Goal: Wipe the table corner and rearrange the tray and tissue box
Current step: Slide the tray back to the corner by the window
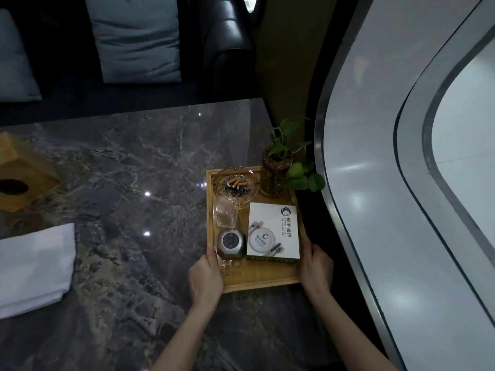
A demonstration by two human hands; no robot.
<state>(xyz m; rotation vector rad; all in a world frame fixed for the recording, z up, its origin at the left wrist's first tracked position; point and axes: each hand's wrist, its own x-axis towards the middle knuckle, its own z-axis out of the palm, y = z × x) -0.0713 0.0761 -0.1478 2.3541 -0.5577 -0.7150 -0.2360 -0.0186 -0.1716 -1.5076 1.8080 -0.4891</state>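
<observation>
A wooden tray [263,277] lies at the right edge of the dark marble table [139,162]. It carries a glass ashtray [235,183] with cigarette butts, a small clear glass [225,212], a round grey device [231,243], a white printed box [273,230] and a potted plant [278,170]. My left hand [206,277] grips the tray's left rim, my right hand [316,266] grips its right rim. A wooden tissue box [21,175] stands at the table's far left. A folded white cloth [34,266] lies on the left near side.
A dark leather sofa [230,41] with grey-blue cushions [136,36] stands behind the table. To the right of the table runs a curved pale wall or ledge [375,183] with a metal strip, close to the tray's right side.
</observation>
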